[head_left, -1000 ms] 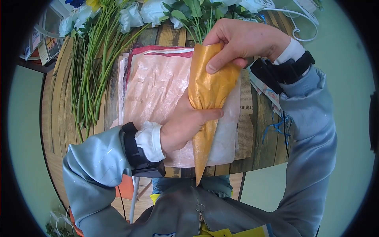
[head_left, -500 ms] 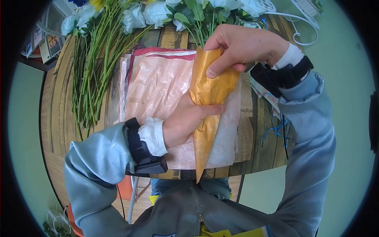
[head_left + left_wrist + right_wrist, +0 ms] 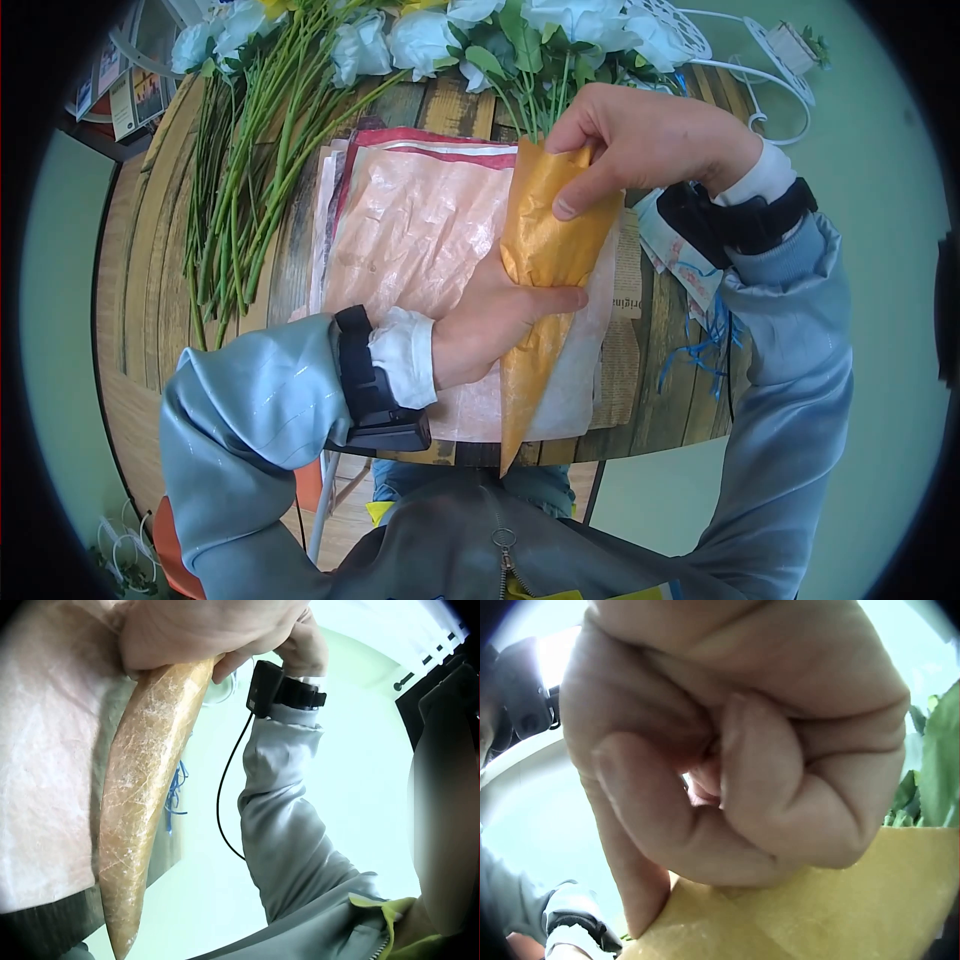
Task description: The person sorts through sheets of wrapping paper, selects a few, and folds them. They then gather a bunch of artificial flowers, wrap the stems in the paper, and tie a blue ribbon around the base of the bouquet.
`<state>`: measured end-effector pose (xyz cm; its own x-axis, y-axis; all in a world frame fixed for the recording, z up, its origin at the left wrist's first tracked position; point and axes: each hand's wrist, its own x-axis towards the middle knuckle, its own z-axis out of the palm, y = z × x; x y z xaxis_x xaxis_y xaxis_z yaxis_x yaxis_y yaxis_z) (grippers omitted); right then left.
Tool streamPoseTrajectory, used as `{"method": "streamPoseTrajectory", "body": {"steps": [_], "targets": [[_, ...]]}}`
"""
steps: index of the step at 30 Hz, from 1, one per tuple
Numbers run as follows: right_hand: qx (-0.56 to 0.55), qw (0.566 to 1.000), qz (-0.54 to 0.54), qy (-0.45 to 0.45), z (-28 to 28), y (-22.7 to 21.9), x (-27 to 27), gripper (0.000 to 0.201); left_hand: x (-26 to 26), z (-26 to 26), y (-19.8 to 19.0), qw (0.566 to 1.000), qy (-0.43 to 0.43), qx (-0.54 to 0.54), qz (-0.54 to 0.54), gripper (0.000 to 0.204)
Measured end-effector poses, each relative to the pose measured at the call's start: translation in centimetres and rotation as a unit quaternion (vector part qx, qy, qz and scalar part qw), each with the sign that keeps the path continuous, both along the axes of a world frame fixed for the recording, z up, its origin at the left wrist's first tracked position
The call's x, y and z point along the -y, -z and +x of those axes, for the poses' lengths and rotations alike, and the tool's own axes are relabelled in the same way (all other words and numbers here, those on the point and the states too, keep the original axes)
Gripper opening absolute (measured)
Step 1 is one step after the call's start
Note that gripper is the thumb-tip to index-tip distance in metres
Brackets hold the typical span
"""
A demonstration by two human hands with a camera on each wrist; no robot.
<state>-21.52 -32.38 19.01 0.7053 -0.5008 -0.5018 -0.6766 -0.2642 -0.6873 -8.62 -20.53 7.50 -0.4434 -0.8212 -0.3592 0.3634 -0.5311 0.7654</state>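
A golden-yellow paper cone [image 3: 520,395] points its narrow tip toward the person's body. Green stems [image 3: 545,98] run into its wide top, below pale roses [image 3: 575,22] and leaves. My left hand [image 3: 490,325] grips the cone around its middle, thumb lying across the front. The lower cone [image 3: 142,787] hangs bare below that hand in the left wrist view. At the top, my right hand [image 3: 665,142] pinches the paper's upper edge between thumb and fingers. Curled fingers of the right hand [image 3: 735,750] fill the right wrist view, just above the yellow paper [image 3: 855,900].
Pink wrapping sheets [image 3: 410,220] lie stacked beneath the cone, with newsprint paper [image 3: 617,370] at their right. Long green stems [image 3: 235,190] lie on the wooden table's left side. Blue ribbon [image 3: 700,350] lies at the right, and a white metal stand [image 3: 790,85] is behind.
Both hands keep their hold on the paper cone. The head view has shifted, so the cone and table appear slightly farther right and lower.
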Motion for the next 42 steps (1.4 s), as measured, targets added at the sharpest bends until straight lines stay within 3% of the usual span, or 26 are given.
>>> {"method": "streamPoseTrajectory", "body": {"steps": [2,6,8,11,21,26,34,37,39,42], "targets": [[-0.076,0.994,-0.070,-0.040,0.6,-1.0,-0.1,0.019,0.0,-0.1,-0.1,1.000,-0.005,0.013,-0.006,0.051],[-0.059,0.990,-0.113,-0.057,0.2,0.1,0.2,0.022,0.0,-0.1,0.1,1.000,0.000,0.017,-0.002,0.051],[-0.029,0.979,-0.185,-0.081,0.0,0.6,0.5,0.025,-0.1,-0.1,0.1,1.000,-0.002,0.002,-0.005,0.052],[-0.072,0.988,-0.120,-0.065,0.7,-0.4,0.0,0.025,-0.1,-0.1,0.2,1.000,-0.008,0.004,-0.010,0.053],[-0.049,0.997,-0.025,-0.054,0.6,-0.7,0.8,0.021,-0.2,-0.5,0.4,0.998,-0.048,0.008,-0.050,0.059],[-0.017,0.996,0.030,-0.088,-0.2,-0.3,1.4,0.022,0.0,-0.5,0.2,0.999,-0.013,-0.032,-0.024,0.057],[-0.004,0.996,-0.008,-0.090,-1.5,0.3,0.9,0.019,-0.2,-1.0,0.6,0.998,-0.021,-0.031,-0.042,0.055],[-0.002,0.995,-0.041,-0.089,-1.7,0.2,0.5,0.020,-0.6,-1.6,1.2,0.996,-0.062,-0.043,-0.049,0.056],[-0.030,0.990,-0.070,-0.115,-2.0,0.3,0.7,0.021,-0.7,-1.9,1.7,0.996,-0.065,0.034,-0.049,0.065],[0.069,0.992,-0.066,-0.085,-2.1,0.3,0.2,0.022,-1.0,-2.2,1.6,0.994,-0.088,0.038,-0.045,0.070]]}}
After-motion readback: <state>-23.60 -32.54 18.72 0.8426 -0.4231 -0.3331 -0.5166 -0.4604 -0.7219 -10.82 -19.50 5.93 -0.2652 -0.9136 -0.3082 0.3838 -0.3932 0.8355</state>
